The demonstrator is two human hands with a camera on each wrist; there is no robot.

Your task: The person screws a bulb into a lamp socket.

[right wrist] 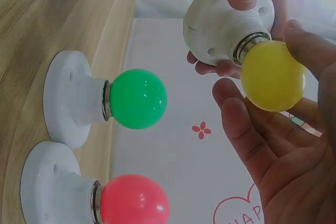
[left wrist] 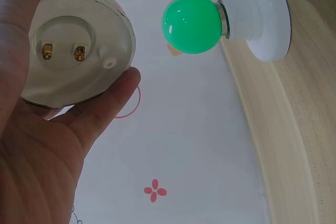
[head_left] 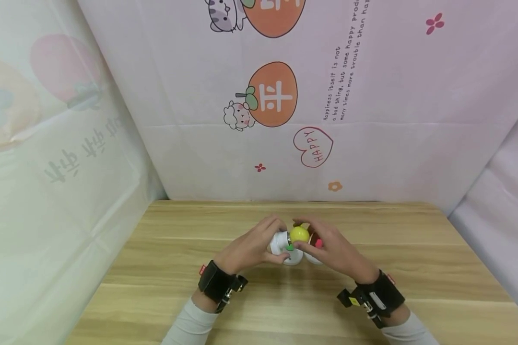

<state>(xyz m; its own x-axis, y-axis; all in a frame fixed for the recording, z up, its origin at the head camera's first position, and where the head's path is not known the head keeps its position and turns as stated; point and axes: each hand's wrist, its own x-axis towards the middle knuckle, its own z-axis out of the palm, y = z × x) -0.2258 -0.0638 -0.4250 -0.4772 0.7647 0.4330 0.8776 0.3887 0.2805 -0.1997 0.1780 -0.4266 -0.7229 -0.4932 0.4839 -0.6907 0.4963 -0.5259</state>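
My left hand grips a white lamp holder by its round base, clear of the table. Its underside, with two brass terminals, faces the left wrist camera. A yellow light bulb sits at the holder's mouth, a strip of its metal cap showing. Around this bulb curl the thumb and fingers of my right hand; in the right wrist view the thumb lies at the glass and two fingertips stand slightly off it.
Below the hands, two more white lamp holders stand on the wooden table: one carries a green bulb, the other a pink-red bulb. A printed cloth hangs behind the table, with further cloth at both sides.
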